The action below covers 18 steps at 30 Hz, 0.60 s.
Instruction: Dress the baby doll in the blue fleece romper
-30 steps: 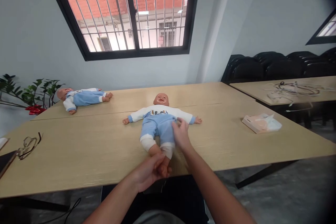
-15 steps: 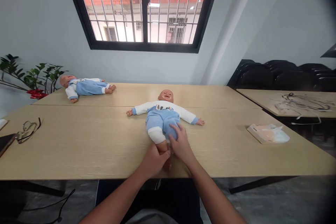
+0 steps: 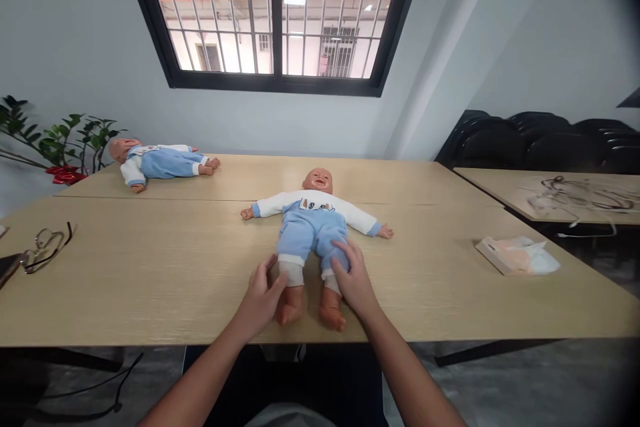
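A baby doll in a white top and blue trousers lies on its back on the table, feet toward me and arms spread out. My left hand is beside the white cuff on the doll's leg at the left, fingers apart, thumb near or touching the cuff. Against the outer side of the other trouser leg rests my right hand, its fingers spread over the blue cloth near the cuff. Both bare doll feet show between my hands. I cannot see the far sides of the legs.
A second doll in like clothes lies at the back left, near a plant. Glasses sit at the left. A tissue pack is at the right. Cables lie on another table, before stacked black chairs.
My left hand has let go of the doll's lower leg and moved left, beside the cuff. The doll's legs now lie apart and straighter. My right hand stays at the other leg.
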### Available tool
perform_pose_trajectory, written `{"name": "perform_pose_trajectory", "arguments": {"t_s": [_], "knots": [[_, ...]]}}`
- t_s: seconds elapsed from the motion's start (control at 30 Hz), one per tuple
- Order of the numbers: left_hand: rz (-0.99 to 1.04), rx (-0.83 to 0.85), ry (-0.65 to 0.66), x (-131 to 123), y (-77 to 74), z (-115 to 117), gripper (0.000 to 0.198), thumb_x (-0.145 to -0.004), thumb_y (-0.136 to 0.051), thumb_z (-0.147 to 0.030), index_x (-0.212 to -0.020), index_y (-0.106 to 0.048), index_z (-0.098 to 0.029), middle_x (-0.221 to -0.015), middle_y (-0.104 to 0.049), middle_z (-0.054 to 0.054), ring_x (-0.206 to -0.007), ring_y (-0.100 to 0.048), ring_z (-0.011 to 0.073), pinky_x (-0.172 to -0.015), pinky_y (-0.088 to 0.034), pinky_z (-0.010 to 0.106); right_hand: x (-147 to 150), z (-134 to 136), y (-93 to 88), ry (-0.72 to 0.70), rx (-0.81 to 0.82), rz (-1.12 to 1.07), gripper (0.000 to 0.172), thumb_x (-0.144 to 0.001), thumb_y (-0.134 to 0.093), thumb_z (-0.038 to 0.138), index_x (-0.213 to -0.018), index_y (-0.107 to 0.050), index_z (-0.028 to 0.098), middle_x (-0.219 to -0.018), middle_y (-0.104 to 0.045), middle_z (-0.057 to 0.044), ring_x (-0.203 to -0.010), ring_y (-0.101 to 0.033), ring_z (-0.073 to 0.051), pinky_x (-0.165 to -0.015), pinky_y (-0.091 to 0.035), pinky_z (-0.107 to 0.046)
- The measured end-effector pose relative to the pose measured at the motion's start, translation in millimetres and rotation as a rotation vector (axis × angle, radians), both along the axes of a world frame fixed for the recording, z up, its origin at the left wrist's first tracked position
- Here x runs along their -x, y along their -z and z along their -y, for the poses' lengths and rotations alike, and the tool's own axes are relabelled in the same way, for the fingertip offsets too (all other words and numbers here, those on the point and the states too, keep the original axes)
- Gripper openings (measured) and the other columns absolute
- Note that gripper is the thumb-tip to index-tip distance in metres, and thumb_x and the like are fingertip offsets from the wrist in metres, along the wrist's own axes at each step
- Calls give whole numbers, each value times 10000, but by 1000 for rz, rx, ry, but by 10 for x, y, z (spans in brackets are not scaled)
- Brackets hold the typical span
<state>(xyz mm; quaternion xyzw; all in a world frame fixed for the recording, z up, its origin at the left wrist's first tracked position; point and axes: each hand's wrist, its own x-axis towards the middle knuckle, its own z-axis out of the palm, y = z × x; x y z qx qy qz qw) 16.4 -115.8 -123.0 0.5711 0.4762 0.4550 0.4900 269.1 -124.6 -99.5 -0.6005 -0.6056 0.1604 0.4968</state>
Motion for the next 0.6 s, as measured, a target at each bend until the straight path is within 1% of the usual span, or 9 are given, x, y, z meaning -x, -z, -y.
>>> {"name": "perform_pose_trajectory", "arguments": {"t_s": [0.1, 0.2, 0.27, 0.37, 0.47, 0.6], "knots": [[56, 13, -59, -41, -26, -278, 558, -966, -632, -557, -1381, -566, -189, -1479, -602, 170, -1397, -562, 290, -1190, -423, 442, 12, 13, 14, 3, 1, -4, 378, -968, -573, 377, -1304, -675, 238, -1449, -546, -136, -1424, -482, -292, -1258, -331, -546], [31, -16, -151, -117, -61, -615, 478, -966, -617, -549, -1262, -604, -174, -1349, -670, 169, -1275, -635, 285, -1124, -477, 440, 32, 32, 18, 18, -7, 15, 382, -975, -567, 381, -1314, -670, 237, -1454, -545, -139, -1427, -480, -296, -1251, -337, -556], [9, -43, -177, -172, -70, -844, 447, -963, -611, -527, -1220, -605, -161, -1266, -691, 170, -1195, -661, 283, -1077, -503, 445, 42, 43, 24, 23, -17, 35, 381, -982, -561, 378, -1318, -668, 234, -1461, -543, -141, -1432, -477, -296, -1248, -341, -557], [-32, -120, -194, -238, -80, -1167, 411, -942, -638, -479, -1200, -606, -161, -1188, -700, 149, -1099, -672, 269, -1016, -528, 438, 49, 52, 32, 25, -27, 57, 373, -984, -563, 376, -1314, -667, 235, -1454, -551, -141, -1427, -483, -296, -1239, -357, -551], [-87, -229, -201, -271, -114, -1456, 384, -914, -669, -432, -1194, -623, -174, -1180, -699, 129, -1081, -659, 256, -1022, -514, 430, 51, 56, 28, 26, -30, 67, 365, -991, -557, 369, -1316, -662, 239, -1456, -552, -139, -1421, -491, -294, -1229, -373, -547], [-162, -354, -135, -289, -180, -1736, 373, -868, -703, -397, -1168, -669, -178, -1196, -699, 120, -1064, -656, 247, -1023, -503, 407, 60, 82, -3, 24, -13, 74, 367, -1001, -545, 357, -1332, -652, 241, -1464, -545, -138, -1433, -482, -292, -1235, -370, -532]]}}
